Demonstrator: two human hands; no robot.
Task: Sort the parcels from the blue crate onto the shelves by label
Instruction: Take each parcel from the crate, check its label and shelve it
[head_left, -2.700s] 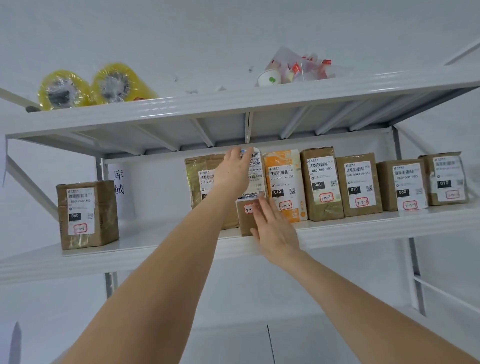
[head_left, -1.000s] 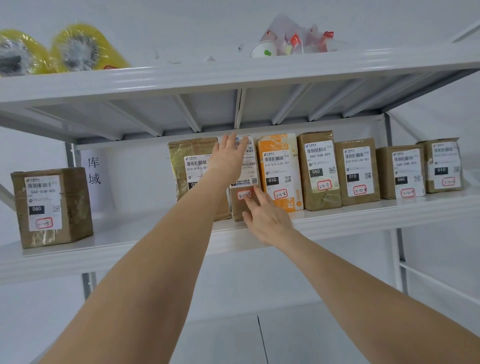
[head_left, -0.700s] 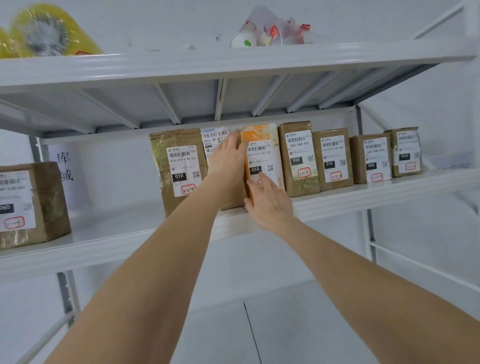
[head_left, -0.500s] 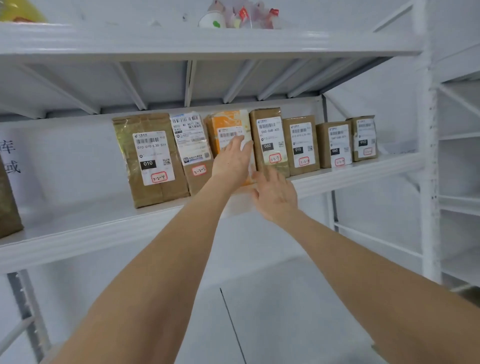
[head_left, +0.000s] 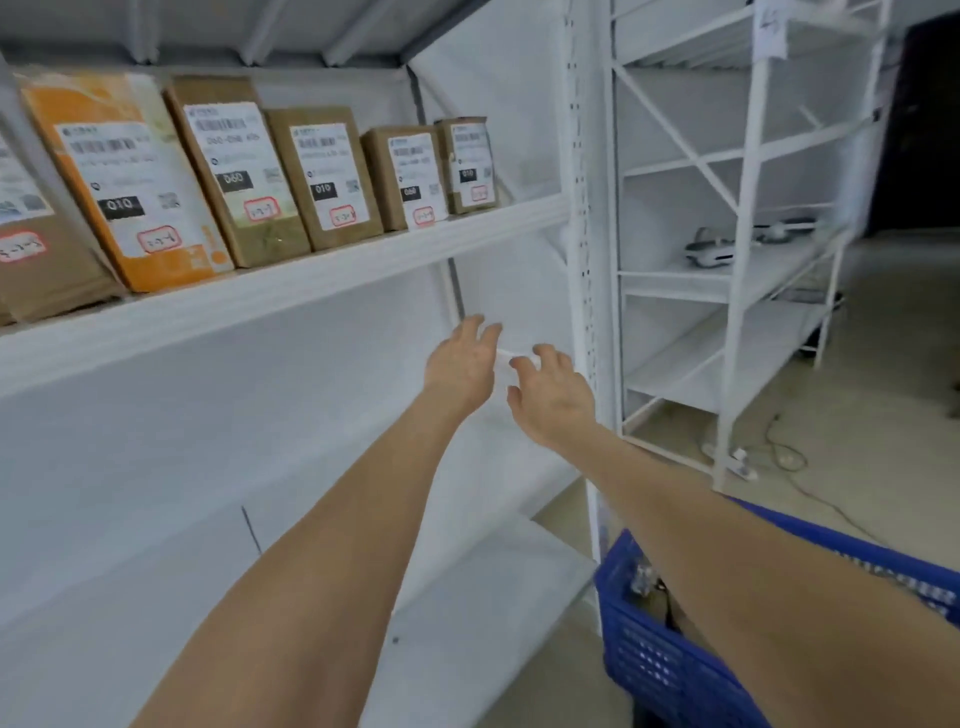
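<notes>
— How far along is the sorting?

— A fair way, I'd say. On the white metal shelf (head_left: 322, 288) six parcels stand in a row with their labels facing out. There's a brown paper parcel (head_left: 36, 270) cut off at the left edge, then an orange-and-white printed parcel (head_left: 124, 176) beside it. After that come four brown cardboard parcels (head_left: 322, 176), running to the right end.

— And the hands?

— Both empty. The left hand (head_left: 460, 364) and the right hand (head_left: 550, 395) hang in the air below that shelf. They are near each other but apart, fingers spread and loosely bent, gripping nothing.

— So where's the next parcel?

— In the blue plastic crate (head_left: 670, 665), I'd guess. It sits low at the right, just beside the rack's upright and under the right forearm. Something brownish shows inside, but the arm hides most of it. I can't tell how many are left.

— Are the labels matched correctly?

— They're too blurred to check. I can make out black code tags and red-ringed handwritten marks, nothing more.

— Anything elsewhere?

— I see no parcels on the lower white shelf (head_left: 467, 613). The neighbouring white rack (head_left: 743, 270) holds only a pale gadget.
</notes>
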